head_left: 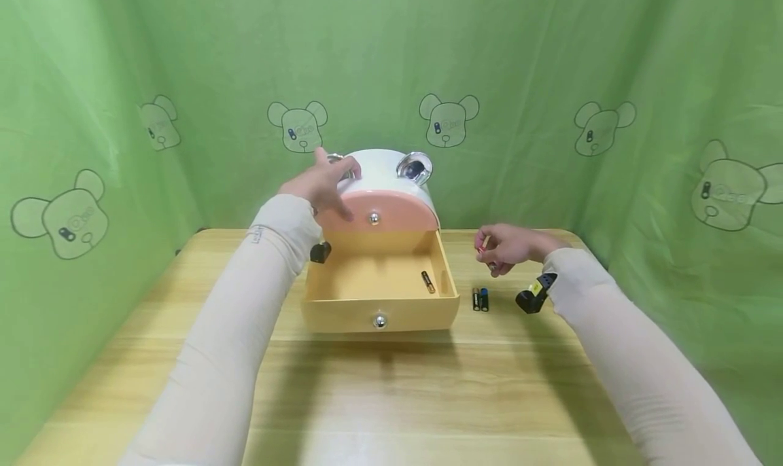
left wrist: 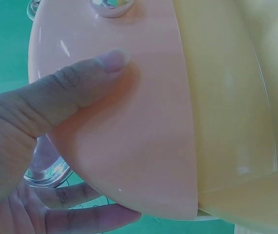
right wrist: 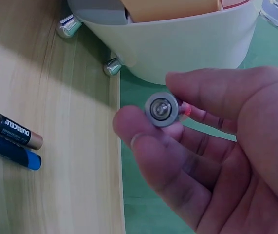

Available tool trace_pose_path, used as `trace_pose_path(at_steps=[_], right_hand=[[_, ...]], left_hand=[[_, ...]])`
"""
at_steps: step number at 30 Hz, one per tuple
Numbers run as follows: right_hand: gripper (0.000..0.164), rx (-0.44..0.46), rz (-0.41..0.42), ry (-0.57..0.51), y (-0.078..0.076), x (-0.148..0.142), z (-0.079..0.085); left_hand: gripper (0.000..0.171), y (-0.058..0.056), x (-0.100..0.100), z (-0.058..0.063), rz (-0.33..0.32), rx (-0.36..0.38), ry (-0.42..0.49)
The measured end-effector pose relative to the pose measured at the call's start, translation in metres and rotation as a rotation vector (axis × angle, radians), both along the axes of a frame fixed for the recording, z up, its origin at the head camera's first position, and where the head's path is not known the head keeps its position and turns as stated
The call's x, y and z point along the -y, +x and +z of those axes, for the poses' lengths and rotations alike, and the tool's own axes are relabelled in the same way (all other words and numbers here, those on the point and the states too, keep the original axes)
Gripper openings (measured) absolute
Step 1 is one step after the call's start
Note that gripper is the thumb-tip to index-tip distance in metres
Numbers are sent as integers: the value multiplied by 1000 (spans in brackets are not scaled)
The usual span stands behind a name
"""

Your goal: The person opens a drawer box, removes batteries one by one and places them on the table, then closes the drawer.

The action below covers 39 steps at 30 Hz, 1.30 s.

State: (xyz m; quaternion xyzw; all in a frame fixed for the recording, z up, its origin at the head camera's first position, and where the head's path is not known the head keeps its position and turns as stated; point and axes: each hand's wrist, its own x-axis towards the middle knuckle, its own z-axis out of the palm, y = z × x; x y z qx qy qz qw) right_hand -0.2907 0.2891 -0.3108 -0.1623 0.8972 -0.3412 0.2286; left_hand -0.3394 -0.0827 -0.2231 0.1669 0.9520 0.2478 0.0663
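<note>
A small storage cabinet [head_left: 385, 169] with a white body and silver ears has a pink upper front [left wrist: 129, 117] and a pulled-out yellow drawer [head_left: 342, 316]. One battery [head_left: 427, 282] lies inside the drawer, toward its right side. My left hand [head_left: 324, 183] is at the cabinet's upper left, its straight thumb [left wrist: 80, 87] over the pink front and its other fingers extended beside the body. To the right of the drawer, above the table, my right hand [head_left: 506, 245] pinches a red battery [right wrist: 160, 109] with its round metal end showing.
A black and copper battery [right wrist: 17, 130] and a blue battery [right wrist: 14, 152] lie side by side on the wooden table [head_left: 379, 398], right of the drawer. Green curtains [head_left: 379, 58] with printed bear heads stand behind and at both sides.
</note>
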Motion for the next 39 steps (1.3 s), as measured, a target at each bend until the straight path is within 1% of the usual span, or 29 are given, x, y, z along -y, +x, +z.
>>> trace_pose_path(at_steps=[2,9,17,22,27,33,39], right_hand=[[21,4,-3,-4,0,-1,-1],[20,20,-11,6,1,-7,-5],[20,30,-34,18,0,-12,-10],[21,46,-48,5,0,-14,-13],[23,63,-52,-4,0,-17,-20],[21,68,-64,-16,0,-22,-27],[19,68,-90,-33,-1,-25,-31]], left_hand=[[77,0,0,0,-7,0,-3],[78,1,0,1,0,24,3],[79,3,2,4,4,41,6],[77,3,4,5,5,47,21],[75,4,5,3,17,53,25],[76,7,1,4,4,34,12],[76,6,0,7,5,31,11]])
